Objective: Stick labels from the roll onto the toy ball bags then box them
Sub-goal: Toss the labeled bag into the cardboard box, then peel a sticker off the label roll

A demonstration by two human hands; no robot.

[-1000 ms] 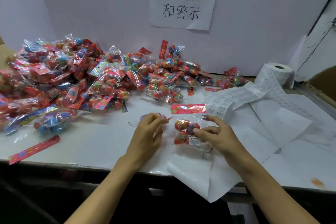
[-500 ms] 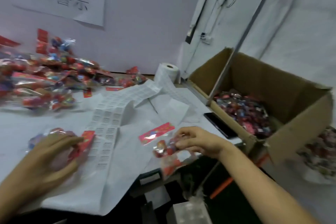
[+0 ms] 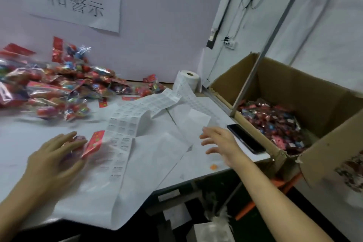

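Note:
My left hand (image 3: 53, 155) lies on a toy ball bag (image 3: 89, 143) with a red header card, fingers curled over it; the picture is blurred there. My right hand (image 3: 222, 141) hovers empty over the table, fingers spread, just left of a black phone. A label roll (image 3: 188, 80) stands at the back, and its label strip (image 3: 125, 124) runs forward across the table. A pile of toy ball bags (image 3: 53, 88) fills the back left. The cardboard box (image 3: 306, 86) at the right holds many bags (image 3: 275, 122).
A black phone (image 3: 245, 138) lies at the table's right edge beside the box. White backing sheets (image 3: 163, 153) cover the table and hang over its front edge. A metal pole (image 3: 261, 53) slants across the box. A paper sign (image 3: 78, 0) hangs on the back wall.
My right hand held a bag half a second ago and is now empty and spread. My left hand has slid a bag onto the label strip. The view has swung right toward the box.

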